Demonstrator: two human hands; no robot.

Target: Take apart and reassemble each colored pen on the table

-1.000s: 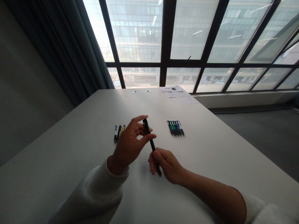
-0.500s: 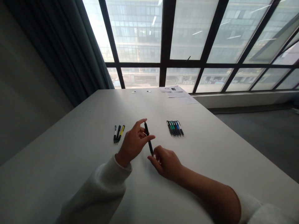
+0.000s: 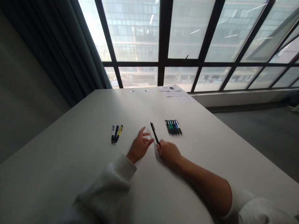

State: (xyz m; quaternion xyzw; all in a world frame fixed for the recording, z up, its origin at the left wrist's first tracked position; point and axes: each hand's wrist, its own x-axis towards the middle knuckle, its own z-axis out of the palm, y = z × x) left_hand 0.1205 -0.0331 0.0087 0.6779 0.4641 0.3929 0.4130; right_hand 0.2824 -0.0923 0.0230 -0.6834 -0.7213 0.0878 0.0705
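Observation:
A black pen (image 3: 154, 132) with a clip points up and away from me, its lower end gripped by my right hand (image 3: 169, 153). Just left of the pen is my left hand (image 3: 139, 145), fingers spread and holding nothing; its thumb tip comes close to the pen, and whether they touch I cannot tell. Further left on the table lie three pens side by side: a white-and-black pen (image 3: 113, 133), a black pen (image 3: 116, 133) and a yellow pen (image 3: 119, 133). To the right of my hands rests a row of several pens (image 3: 173, 127), with green, blue, black and white barrels.
The white table (image 3: 77, 155) stretches to the window (image 3: 182, 37). Printed sheets (image 3: 174, 91) lie at its far right corner, near two small white discs (image 3: 147, 91). A dark curtain (image 3: 56, 43) hangs at the left.
My left hand has let go of the black pen, and its fingers have spread. My right hand has closed on the pen's lower end and moved it slightly right.

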